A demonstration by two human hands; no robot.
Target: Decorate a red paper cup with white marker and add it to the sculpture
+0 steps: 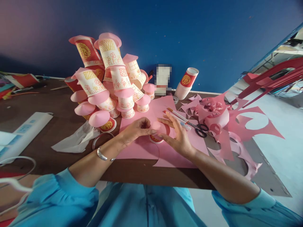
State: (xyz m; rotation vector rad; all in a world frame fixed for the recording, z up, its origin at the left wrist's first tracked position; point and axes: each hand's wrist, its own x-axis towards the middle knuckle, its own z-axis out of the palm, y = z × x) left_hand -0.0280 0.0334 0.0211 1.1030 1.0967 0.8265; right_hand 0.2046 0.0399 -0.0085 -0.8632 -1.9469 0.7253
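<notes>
A small pink paper cone (158,126) sits over a red-and-white paper cup piece (158,138) on pink paper sheets. My left hand (139,128) pinches the cone's left edge between thumb and fingers. From the other side, my right hand (176,135) curves its thumb and fingers around the cone; part of the cup piece is hidden by both hands. Black-handled scissors (201,130) and several pens (177,115) lie just beyond my right hand. Left of my hands, another pink cone (99,119) tops a short red cup piece.
Stacked, decorated paper cups (118,75) with pink tops rise at the back left. Nested cups (186,85) stand by the blue wall. Pink paper scraps (220,116) spread at right. A crumpled white sheet (75,140) and power strip (28,134) lie at left.
</notes>
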